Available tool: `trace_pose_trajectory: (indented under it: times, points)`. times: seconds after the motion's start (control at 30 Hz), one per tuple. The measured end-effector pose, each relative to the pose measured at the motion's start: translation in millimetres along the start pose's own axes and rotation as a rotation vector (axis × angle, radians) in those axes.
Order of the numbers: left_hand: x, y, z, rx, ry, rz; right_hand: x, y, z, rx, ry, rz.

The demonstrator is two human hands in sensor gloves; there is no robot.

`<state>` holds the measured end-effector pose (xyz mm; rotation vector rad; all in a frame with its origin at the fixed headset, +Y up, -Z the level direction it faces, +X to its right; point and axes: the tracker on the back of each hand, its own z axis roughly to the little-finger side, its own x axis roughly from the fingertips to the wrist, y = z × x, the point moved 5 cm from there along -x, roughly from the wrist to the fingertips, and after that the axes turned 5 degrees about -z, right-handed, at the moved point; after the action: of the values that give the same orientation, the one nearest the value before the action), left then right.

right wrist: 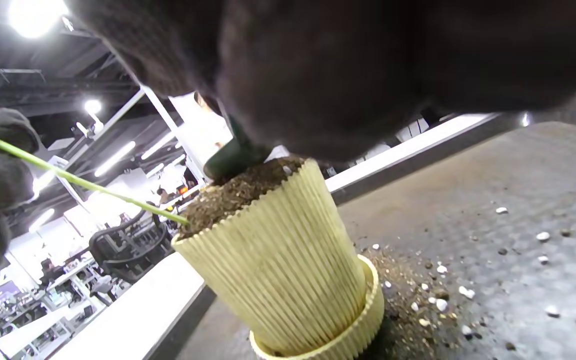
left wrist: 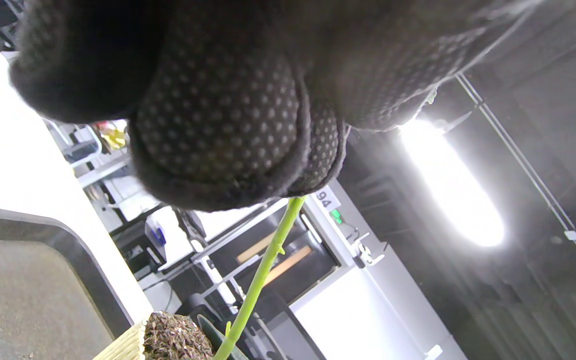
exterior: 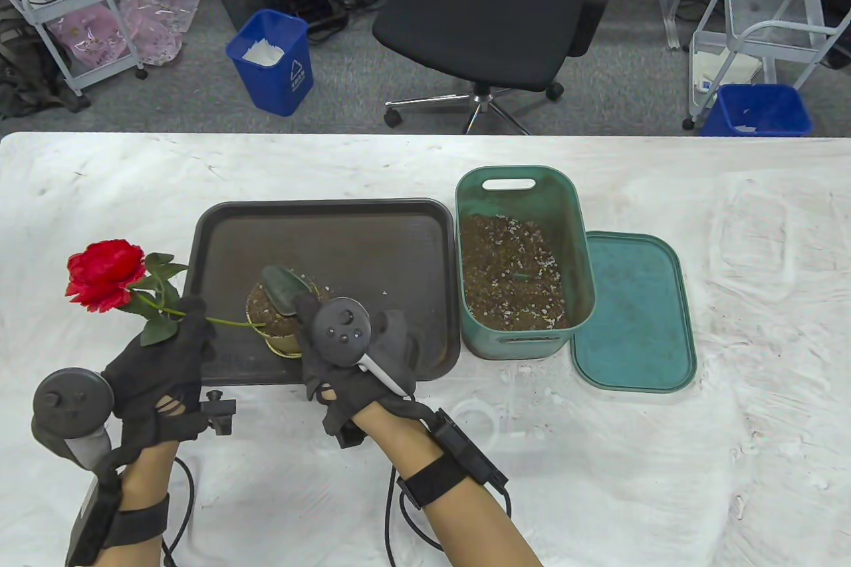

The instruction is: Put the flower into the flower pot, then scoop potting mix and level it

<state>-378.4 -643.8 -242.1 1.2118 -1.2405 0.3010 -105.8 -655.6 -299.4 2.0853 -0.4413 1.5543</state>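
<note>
A red flower [exterior: 106, 274] leans left, its green stem [exterior: 229, 322] running into the soil of a yellow ribbed flower pot [exterior: 274, 338] on a dark tray [exterior: 332, 228]. My left hand [exterior: 189, 318] pinches the stem [left wrist: 263, 270] just left of the pot. My right hand [exterior: 312, 318] grips a green scoop [exterior: 282, 288] by its white handle, with the blade lying on the soil at the pot's top. In the right wrist view the pot [right wrist: 278, 270] is heaped with potting mix, and the scoop [right wrist: 233, 155] touches it.
A green bin of potting mix [exterior: 515, 268] stands right of the tray, its lid [exterior: 631, 311] flat beside it. Spilled mix [right wrist: 418, 295] lies on the tray round the pot's saucer. An office chair [exterior: 492, 8] and blue bins stand beyond the table's far edge.
</note>
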Motion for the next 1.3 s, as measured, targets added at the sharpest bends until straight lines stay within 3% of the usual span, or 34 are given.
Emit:
trace_pose_trajectory:
  times: [0.17,0.37,0.6,0.8,1.03,1.17,1.3]
  points:
    - [-1,0,1,0.001,0.006,-0.002,4,-10,-8,-0.004,-0.082,0.077]
    - [0,0,1,-0.004,0.0,-0.002,9,4,-22,0.191,-0.134,0.063]
    - [0,0,1,-0.002,-0.002,0.0,14,-2,-46,0.316,-0.226,0.098]
    - [0,0,0,-0.009,-0.009,-0.001,12,10,-50,0.399,-0.262,0.054]
    - [1,0,0,-0.007,-0.007,-0.001,3,6,-39,0.318,-0.218,0.01]
    - [1,0,0,-0.008,-0.005,-0.002,-1,-12,-25,0.137,-0.168,0.077]
    - [0,0,0,-0.008,-0.006,-0.001,-8,-9,-11,0.172,-0.107,0.011]
